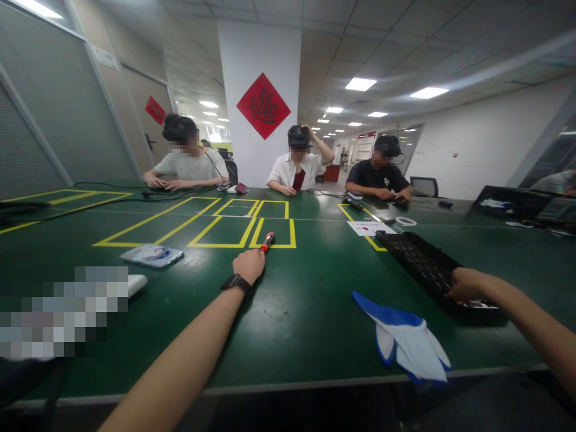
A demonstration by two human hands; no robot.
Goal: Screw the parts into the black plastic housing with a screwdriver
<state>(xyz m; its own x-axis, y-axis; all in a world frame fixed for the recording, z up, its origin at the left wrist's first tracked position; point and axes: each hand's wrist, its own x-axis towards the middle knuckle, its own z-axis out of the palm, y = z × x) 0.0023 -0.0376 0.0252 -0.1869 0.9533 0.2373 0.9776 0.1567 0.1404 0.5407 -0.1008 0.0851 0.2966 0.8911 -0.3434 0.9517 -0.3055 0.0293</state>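
Observation:
My left hand (249, 264) is closed round a screwdriver (270, 238), whose red and black handle points away from me over the green table. A black watch band circles that wrist. On the right, my right hand (470, 284) reaches into the near end of a long black tool case (416, 255) with compartments. Its fingers are curled down among small shiny pieces, and what they grip is hidden. Between me and the case lies a pair of blue and white gloves (411, 342), partly over the table's front edge.
Yellow tape (220, 245) marks rectangles on the green table (310, 336). A flat packet (153, 255) lies left, near a blurred-out white object (137, 285). A paper sheet (369, 228) and tape roll (405, 221) lie beyond the case. Three people wearing headsets sit across the table.

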